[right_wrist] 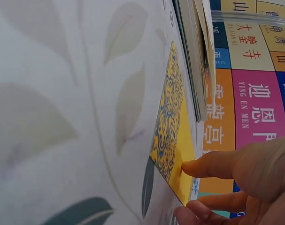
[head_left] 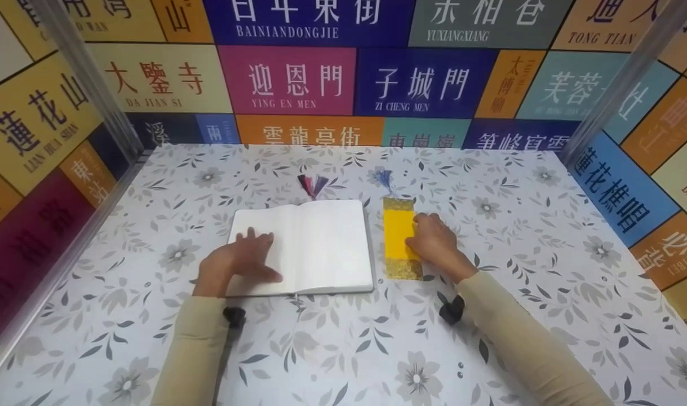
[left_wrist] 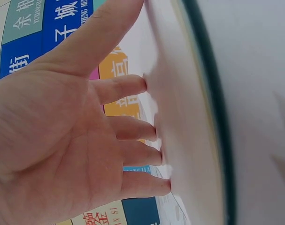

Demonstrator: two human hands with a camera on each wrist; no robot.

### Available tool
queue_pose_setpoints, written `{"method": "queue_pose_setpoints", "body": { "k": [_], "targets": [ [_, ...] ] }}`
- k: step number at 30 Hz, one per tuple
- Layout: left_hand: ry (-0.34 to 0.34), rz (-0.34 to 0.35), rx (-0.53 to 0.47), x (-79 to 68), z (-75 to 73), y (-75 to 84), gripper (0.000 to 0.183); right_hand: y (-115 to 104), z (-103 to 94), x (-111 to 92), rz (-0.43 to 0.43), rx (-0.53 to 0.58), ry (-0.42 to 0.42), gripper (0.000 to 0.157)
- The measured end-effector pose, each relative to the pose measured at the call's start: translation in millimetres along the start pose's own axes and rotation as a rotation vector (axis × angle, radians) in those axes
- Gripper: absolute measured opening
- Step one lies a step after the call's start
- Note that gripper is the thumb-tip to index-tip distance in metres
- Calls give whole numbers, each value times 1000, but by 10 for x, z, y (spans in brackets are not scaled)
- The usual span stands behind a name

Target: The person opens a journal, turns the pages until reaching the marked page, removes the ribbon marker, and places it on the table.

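An open notebook point(head_left: 332, 248) with blank white pages lies on the table. My left hand point(head_left: 240, 259) rests on its left page with fingers and thumb spread; in the left wrist view the fingertips point(left_wrist: 151, 133) meet the paper beside the dark cover edge. To the right of the notebook lies a yellow bookmark point(head_left: 398, 231) with patterned gold bands at both ends and a blue tassel point(head_left: 385, 178). At its right edge is my right hand point(head_left: 436, 239). In the right wrist view the thumb touches the yellow surface, and the other fingers stand apart from it near the edge.
A dark, pink and purple tassel point(head_left: 313, 185) sticks out above the notebook's top edge. The floral tablecloth point(head_left: 343, 355) covers the table. Panels with colourful place-name signs point(head_left: 287, 82) stand behind and at both sides, with clear corner posts.
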State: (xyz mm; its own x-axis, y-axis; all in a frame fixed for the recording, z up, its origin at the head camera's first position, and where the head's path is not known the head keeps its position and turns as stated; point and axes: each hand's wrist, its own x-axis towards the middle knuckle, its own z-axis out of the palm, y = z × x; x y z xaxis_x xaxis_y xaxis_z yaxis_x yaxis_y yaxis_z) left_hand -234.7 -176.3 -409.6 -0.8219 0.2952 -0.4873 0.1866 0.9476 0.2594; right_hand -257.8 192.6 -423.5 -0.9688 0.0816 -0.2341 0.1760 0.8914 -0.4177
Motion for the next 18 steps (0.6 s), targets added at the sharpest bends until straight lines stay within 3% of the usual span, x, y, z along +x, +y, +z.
{"method": "queue_pose_setpoints", "body": {
  "k": [4,11,18],
  "targets": [
    [-5,-16,-24,-9,-3,-5,102,-59,-13,-30,-29,49,-11,57],
    [-14,-28,-54,-20,1,-9,102,-229,-113,-132,-221,178,9,47],
    [-14,-35,-46,-11,0,-21,102,-438,-140,-237,-261,179,2,47]
  ]
}}
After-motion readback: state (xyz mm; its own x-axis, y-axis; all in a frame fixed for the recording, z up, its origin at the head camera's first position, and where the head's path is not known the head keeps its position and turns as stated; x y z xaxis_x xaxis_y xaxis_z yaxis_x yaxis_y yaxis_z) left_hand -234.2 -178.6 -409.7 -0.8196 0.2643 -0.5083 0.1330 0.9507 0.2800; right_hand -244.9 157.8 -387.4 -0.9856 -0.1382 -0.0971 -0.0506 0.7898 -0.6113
